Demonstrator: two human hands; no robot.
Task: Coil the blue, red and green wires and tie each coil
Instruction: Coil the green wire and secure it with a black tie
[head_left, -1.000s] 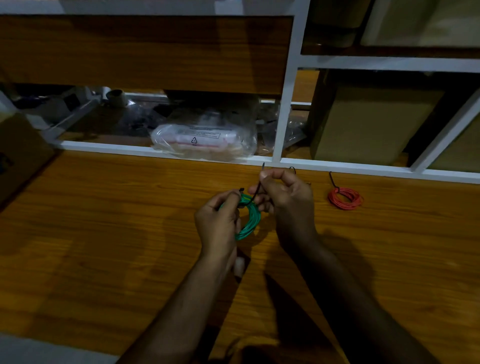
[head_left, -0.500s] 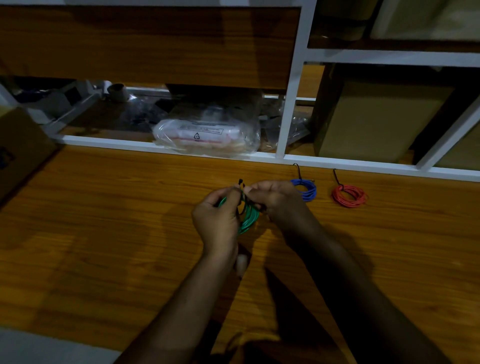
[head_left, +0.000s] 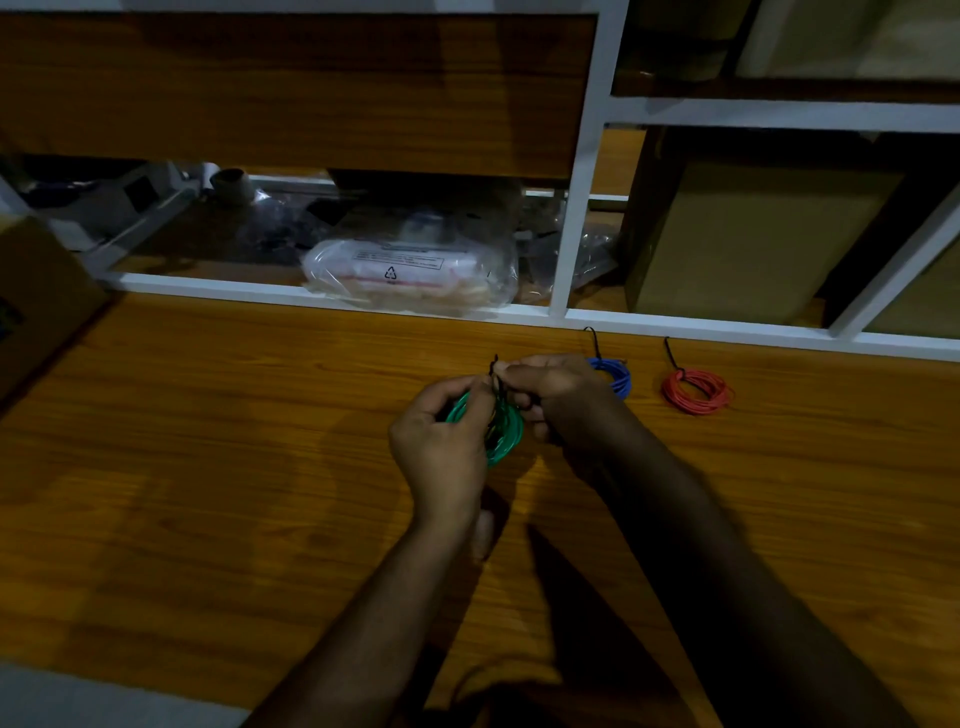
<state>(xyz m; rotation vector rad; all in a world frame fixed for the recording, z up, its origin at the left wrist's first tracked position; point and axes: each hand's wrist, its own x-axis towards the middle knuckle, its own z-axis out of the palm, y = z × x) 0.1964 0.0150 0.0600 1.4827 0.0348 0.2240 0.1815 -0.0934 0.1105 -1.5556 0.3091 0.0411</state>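
Observation:
A green wire coil (head_left: 506, 439) hangs above the wooden table (head_left: 218, 467) between my hands. My left hand (head_left: 441, 447) grips its left side. My right hand (head_left: 558, 395) pinches a thin black tie (head_left: 494, 370) at the top of the coil, fingertips nearly meeting those of the left hand. Behind my right hand lies a blue coil (head_left: 615, 375), partly hidden, with a black tie end sticking up. A red coil (head_left: 696, 392), also tied in black, lies to its right.
A white-framed shelf (head_left: 576, 208) runs along the table's far edge, holding a clear plastic bag (head_left: 410, 275) and brown boxes (head_left: 748, 244). A cardboard box (head_left: 36, 296) sits at the table's left edge.
My right hand came down from a raised pull on the black tie to the coil's top, uncovering the blue coil behind it. The left hand kept its hold on the green coil.

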